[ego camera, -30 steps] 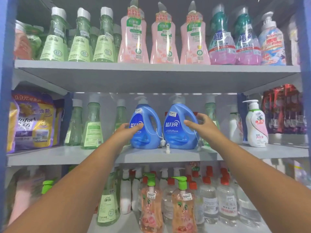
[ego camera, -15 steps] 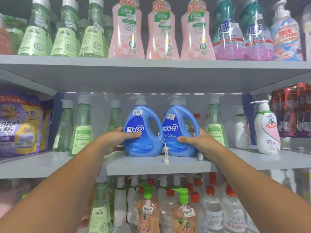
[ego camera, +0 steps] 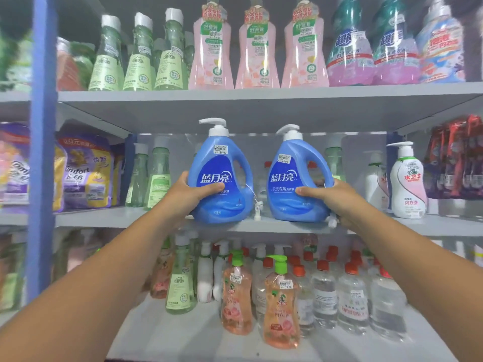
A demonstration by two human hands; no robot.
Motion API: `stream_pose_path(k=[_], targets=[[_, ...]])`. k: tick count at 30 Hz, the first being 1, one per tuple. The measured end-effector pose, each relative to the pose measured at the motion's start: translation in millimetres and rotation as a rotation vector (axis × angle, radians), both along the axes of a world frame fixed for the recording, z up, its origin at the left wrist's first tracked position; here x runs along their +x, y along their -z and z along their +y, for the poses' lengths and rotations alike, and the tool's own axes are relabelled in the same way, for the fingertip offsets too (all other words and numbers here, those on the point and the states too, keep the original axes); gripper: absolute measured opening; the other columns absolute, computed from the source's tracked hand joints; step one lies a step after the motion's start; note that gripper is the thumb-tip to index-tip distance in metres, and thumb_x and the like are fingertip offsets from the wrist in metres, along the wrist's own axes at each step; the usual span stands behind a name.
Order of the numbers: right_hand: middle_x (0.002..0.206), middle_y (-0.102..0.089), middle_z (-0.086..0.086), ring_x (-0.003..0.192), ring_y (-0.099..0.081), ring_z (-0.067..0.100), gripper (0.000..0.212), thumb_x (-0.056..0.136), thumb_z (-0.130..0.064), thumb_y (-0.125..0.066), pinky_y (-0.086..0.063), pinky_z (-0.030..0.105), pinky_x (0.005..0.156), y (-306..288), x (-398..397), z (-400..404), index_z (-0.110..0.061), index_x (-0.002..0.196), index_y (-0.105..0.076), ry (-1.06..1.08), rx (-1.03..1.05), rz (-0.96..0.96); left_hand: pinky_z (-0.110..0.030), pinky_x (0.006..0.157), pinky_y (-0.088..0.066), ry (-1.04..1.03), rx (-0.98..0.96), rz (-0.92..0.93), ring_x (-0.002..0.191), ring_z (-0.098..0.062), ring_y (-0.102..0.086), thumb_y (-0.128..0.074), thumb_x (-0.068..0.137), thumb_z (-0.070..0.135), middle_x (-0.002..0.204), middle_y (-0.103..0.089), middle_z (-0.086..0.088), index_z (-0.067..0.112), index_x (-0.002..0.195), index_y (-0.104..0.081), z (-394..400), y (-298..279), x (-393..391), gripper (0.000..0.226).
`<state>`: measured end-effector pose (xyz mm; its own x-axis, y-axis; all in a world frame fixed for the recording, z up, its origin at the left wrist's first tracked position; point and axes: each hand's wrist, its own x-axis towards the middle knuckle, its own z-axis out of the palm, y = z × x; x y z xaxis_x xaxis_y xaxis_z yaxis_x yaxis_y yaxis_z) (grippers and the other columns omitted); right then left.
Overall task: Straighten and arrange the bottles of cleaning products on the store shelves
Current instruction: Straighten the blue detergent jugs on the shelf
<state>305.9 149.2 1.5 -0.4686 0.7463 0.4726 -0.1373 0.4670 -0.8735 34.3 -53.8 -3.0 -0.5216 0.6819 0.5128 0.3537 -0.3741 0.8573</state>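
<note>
Two blue pump-top detergent bottles stand at the front edge of the middle shelf [ego camera: 261, 227], upright and side by side with a gap between them. Your left hand [ego camera: 190, 193] grips the left blue bottle [ego camera: 220, 176] low on its left flank, thumb laid across the label. Your right hand [ego camera: 328, 197] grips the right blue bottle [ego camera: 296, 176] from its right side, thumb on the front label and fingers wrapped behind near the handle. Small white tags [ego camera: 257, 209] hang at each bottle's base. Behind them on the same shelf stand slim green bottles [ego camera: 156, 176]; to the right a white pump bottle [ego camera: 407, 184] stands well apart. Above, the top shelf carries pink bottles [ego camera: 257, 53] in a row. Below, peach bottles with green pumps [ego camera: 281, 304] stand at the front
</note>
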Motion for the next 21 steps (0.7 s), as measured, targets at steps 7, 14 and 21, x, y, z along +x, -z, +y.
stream_pose_path(k=[7,14,21], targets=[[0.102,-0.081,0.003,0.091,-0.079,0.025,0.053,0.066,-0.025,-0.096,-0.063,0.039,0.082,-5.4,21.0,-45.0,-0.017,0.113,-0.074,-0.165,0.05,0.058,-0.046,0.084,-0.063,-0.196,0.13,-0.012,0.091,-0.019,-0.078,-0.097,0.064,0.03,0.101,-0.079,0.004,0.027,0.113,-0.061,-71.1,13.9,36.5,0.06],[0.098,-0.081,0.005,0.088,-0.079,0.025,0.042,0.071,-0.02,-0.091,-0.063,0.035,0.075,32.1,-31.2,-125.6,-0.012,0.109,-0.075,-0.438,0.037,0.079,-0.044,0.078,-0.064,-0.359,0.186,-0.11,0.092,-0.025,-0.078,-0.091,0.07,0.023,0.104,-0.079,-0.002,0.02,0.118,-0.065,-169.9,53.5,42.3,0.055],[0.101,-0.081,0.005,0.091,-0.079,0.026,0.044,0.071,-0.015,-0.09,-0.062,0.039,0.08,103.5,-120.5,-211.6,-0.011,0.112,-0.074,-0.647,-0.091,0.05,-0.043,0.08,-0.062,-0.661,0.135,-0.178,0.093,-0.026,-0.077,-0.101,0.049,0.035,0.104,-0.079,-0.003,0.018,0.119,-0.064,-292.7,125.6,-5.9,0.081]])
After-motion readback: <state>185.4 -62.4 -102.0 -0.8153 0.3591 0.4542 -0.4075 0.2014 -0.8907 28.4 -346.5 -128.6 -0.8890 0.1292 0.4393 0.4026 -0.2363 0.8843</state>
